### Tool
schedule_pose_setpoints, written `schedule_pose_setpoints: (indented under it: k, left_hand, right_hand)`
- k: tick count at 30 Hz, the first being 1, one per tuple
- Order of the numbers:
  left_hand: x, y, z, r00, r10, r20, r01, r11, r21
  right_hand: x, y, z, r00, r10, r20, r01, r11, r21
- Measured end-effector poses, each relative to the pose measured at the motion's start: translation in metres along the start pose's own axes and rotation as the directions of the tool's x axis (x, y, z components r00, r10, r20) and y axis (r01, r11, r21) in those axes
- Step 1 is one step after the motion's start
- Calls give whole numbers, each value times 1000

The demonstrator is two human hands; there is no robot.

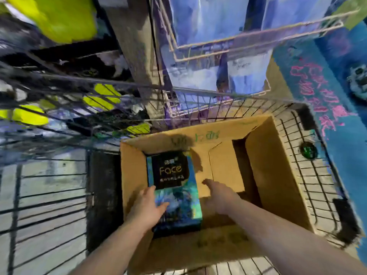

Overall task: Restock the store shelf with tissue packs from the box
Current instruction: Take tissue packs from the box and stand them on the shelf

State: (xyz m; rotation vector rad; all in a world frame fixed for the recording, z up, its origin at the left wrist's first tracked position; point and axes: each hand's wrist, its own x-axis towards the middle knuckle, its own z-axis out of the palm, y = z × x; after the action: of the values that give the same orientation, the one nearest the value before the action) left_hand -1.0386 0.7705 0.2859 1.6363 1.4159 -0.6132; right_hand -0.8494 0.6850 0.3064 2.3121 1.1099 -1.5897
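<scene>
- While it lies in the left part of the cardboard box (276, 175), the tissue pack (178, 199) shows its black "Face" label upward.
- Left hand (147, 205) rests on the pack's near left edge, fingers spread and fairly straight.
- Right hand (220, 197) reaches into the box just right of the pack, fingers extended, holding nothing.
- Box sits in a wire cart (311, 181); blue packs (206, 18) fill the shelf baskets beyond it.

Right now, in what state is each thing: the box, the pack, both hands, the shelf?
box, open, in a wire cart.
pack, in the box at left, label up.
left hand, open, resting on the pack.
right hand, in the box beside the pack; grip unclear.
shelf, stocked with blue packs.
</scene>
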Motion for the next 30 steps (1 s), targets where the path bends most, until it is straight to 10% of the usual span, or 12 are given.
schedule_pose_setpoints:
  k: [9,15,30]
  left_hand:
    - [54,-14,44,987,-135,-85,108,956,-272]
    - [74,-17,53,963,-148,-223,113,980,-166]
    - [88,-16,79,987,-158,-40,115,851,-513]
  right_hand:
    - [83,10,46,994,109,-13,-100,945,311]
    - [110,17,67,990,133,-39,-96,862,498]
    - [103,44,67,994,80,-70,-26,824,566]
